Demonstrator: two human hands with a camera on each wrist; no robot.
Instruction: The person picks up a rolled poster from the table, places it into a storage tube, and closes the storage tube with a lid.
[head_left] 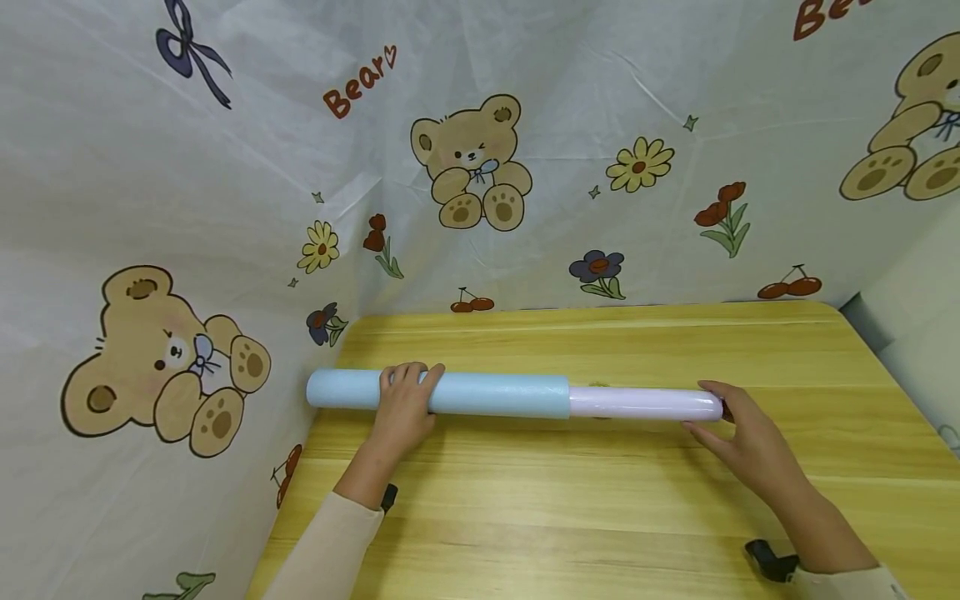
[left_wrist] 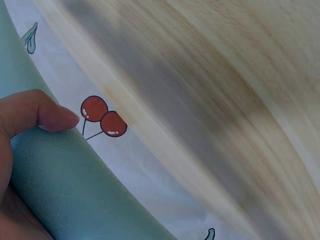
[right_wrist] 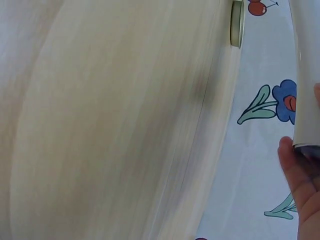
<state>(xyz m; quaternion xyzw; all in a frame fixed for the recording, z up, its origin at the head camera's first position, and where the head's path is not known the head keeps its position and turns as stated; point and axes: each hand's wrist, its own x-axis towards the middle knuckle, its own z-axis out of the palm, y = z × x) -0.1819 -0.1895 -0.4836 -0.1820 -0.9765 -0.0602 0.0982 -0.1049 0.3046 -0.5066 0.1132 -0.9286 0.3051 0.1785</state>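
The left hand [head_left: 406, 407] grips a light-blue cylindrical roll [head_left: 502, 395] over the yellow wood-grain desk's [head_left: 555, 508] far left; rightward, the right hand [head_left: 759, 450] pinches the adjoining glossy pale-lilac tube's [head_left: 637, 403] end.

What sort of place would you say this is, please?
Probably a screened-off tabletop workspace, perhaps at home: a wood-grain table, a pale bear-print sheet behind it, and a light-blue cylinder being handled.
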